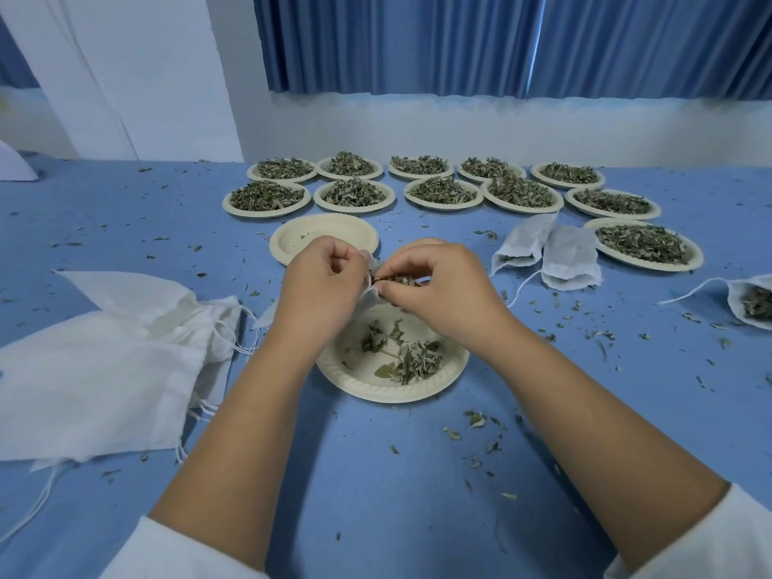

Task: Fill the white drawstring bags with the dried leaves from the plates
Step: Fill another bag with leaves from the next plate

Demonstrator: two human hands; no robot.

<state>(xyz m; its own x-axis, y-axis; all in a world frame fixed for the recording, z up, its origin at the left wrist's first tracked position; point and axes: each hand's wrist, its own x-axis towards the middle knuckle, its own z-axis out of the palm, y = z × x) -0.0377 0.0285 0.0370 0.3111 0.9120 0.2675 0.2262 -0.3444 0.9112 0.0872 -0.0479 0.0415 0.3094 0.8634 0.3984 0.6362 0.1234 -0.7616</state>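
our left hand (321,282) pinches bag (369,295) rim | right hand (443,286) pinches leaves (399,280) | we see little of bag behind hands

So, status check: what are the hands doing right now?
Left hand pinches bag open. Right hand pinches leaves at its mouth, above plate. Nothing blocking.

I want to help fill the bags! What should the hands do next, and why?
Probably push the pinch of leaves down into the small bag: the left hand holds its mouth open, the right hand pinches leaves at it, and the plate below still has some left.
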